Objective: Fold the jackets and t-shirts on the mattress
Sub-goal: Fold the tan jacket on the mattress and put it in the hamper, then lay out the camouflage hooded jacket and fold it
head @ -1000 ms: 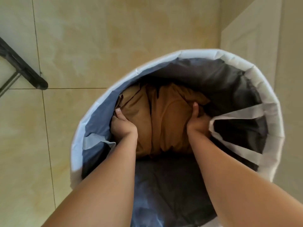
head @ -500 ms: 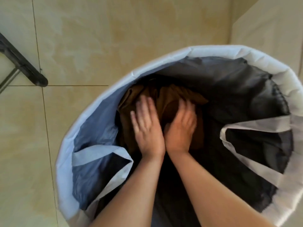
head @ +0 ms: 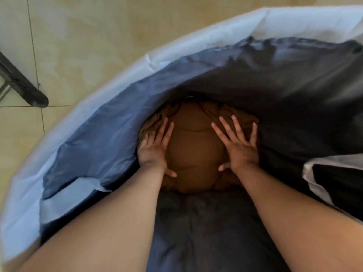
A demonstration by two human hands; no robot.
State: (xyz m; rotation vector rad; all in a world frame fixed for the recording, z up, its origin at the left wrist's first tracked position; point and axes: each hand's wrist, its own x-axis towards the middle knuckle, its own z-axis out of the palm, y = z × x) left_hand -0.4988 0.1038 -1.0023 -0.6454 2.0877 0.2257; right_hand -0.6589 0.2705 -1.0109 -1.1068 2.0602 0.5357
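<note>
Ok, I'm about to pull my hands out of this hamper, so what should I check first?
1. Left hand flat on the brown garment, gripping nothing: ok.
2. Right hand flat on it, fingers spread, gripping nothing: ok.
3. Garment sunk below the rim of the hamper: ok.
4. Garment neatly folded: cannot tell; its far edge looks bunched.
5. More clothes underneath: cannot tell.
</note>
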